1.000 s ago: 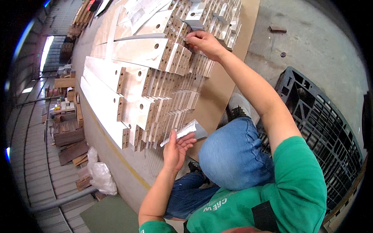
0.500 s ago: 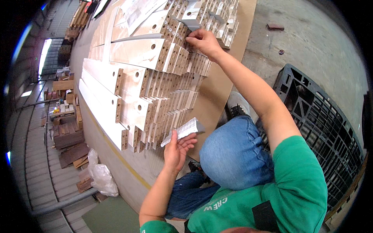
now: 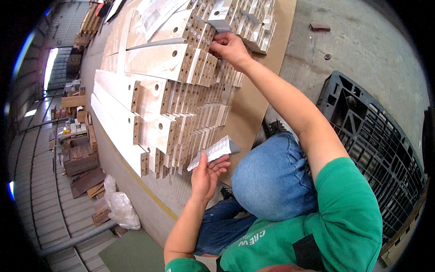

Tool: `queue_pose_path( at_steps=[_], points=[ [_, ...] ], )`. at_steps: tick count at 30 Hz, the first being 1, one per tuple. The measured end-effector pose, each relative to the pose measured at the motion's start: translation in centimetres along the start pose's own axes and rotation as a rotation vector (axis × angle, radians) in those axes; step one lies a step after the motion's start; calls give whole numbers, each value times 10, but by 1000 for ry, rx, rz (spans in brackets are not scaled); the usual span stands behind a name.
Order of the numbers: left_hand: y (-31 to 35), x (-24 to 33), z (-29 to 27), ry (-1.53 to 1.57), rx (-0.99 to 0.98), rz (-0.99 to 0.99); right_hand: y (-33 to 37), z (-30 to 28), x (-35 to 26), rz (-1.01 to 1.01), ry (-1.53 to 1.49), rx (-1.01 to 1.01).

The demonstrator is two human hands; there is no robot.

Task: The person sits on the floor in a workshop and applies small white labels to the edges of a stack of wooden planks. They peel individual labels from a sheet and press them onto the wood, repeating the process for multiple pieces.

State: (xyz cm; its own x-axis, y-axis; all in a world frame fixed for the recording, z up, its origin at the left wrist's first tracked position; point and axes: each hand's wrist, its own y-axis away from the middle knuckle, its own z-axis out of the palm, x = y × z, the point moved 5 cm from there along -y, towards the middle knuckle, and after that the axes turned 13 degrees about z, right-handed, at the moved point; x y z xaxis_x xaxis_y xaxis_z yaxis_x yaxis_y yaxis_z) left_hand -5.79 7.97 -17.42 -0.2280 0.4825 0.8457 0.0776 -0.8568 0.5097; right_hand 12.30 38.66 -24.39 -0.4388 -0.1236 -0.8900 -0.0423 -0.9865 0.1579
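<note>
While the left hand [image 3: 206, 174] pinches the label sheet [image 3: 214, 152] (fingers closed on it), the right hand [image 3: 229, 45], fingertips together, should press squarely onto the panel edge [image 3: 204, 68] beneath it.

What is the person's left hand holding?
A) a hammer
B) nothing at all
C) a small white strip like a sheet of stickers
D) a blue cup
C: the left hand grips a small white strip by its lower edge, in front of the stacked wooden boards, while the right hand reaches up to the board ends.
</note>
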Motion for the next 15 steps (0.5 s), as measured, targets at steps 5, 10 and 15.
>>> queue_pose_path(
  at_steps=[5,10,15],
  points=[
    [0,-1,-1,-4,6,-12,5,2,-9,-74,125,115],
    [3,2,3,-10,2,-9,12,4,-22,-90,278,189],
    [5,4,4,15,17,13,18,-4,-24,-125,259,236]
  ],
)
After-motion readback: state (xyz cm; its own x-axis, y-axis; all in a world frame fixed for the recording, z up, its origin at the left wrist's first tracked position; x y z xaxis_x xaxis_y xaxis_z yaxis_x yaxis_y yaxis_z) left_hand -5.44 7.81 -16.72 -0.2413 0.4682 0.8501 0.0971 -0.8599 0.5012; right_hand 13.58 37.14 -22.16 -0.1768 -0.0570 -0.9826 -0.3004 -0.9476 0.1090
